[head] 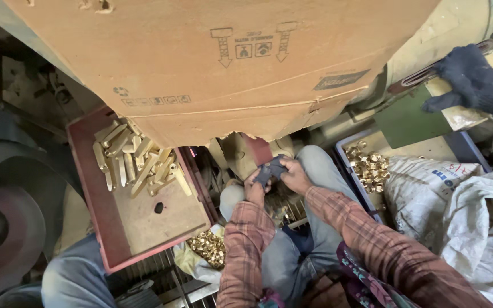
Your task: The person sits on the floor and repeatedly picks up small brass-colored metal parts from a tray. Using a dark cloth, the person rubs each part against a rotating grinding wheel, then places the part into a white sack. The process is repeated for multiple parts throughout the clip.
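Both hands meet over lap: left hand (254, 189) and right hand (294, 175) pinch dark cloth (270, 169) between fingers, close to body for control. Red tray (95, 188) of brass bars (135, 159) at left, within reach.

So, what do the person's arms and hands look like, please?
Both arms wear long plaid sleeves in faded red and brown, reaching to the wrists. The left hand and the right hand are bare, without gloves, rings or a watch in view.
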